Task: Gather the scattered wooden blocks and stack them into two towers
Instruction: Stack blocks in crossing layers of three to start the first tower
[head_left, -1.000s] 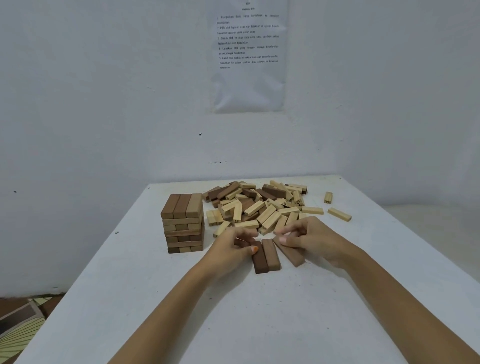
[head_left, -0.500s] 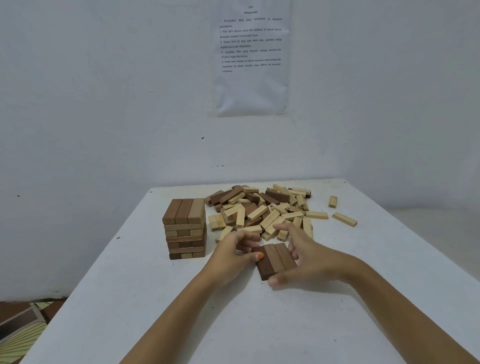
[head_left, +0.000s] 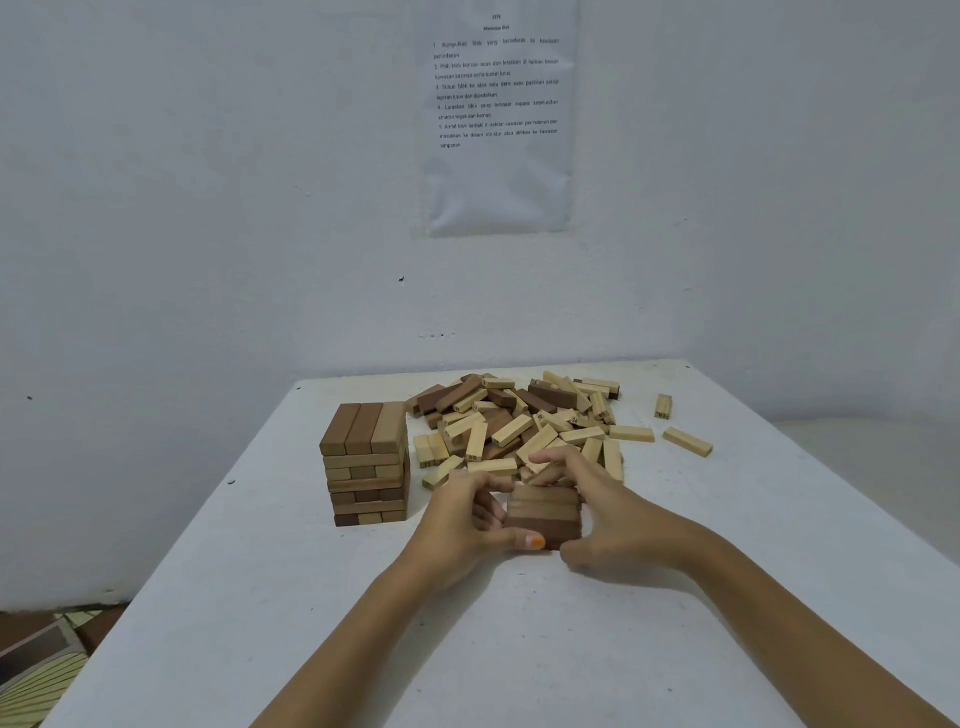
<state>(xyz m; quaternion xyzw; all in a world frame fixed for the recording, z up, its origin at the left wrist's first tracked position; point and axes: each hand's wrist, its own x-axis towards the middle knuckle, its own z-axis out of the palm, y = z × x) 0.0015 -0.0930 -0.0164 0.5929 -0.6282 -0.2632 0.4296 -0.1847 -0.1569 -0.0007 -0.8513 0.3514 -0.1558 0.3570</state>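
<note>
Both hands (head_left: 470, 525) (head_left: 605, 512) around three side-by-side blocks (head_left: 542, 514) beside tower (head_left: 366, 462)

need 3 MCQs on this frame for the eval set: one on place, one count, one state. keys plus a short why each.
1. Where does the tower stand relative to the three-block layer between the hands?
A. To its left
B. To its right
C. On top of it

2. How many blocks form the tower's top layer?
A. Two
B. Three
C. Five

3. What are the left hand and right hand doing?
A. Lying flat, away from all blocks
B. Lifting the tower
C. Gripping the three-block layer from both sides

Key:
1 A: the tower stands left of the layer, apart from it.
2 B: three blocks lie side by side on top.
3 C: fingers and thumbs curl round the layer's edges, just in front of the loose pile.
</note>
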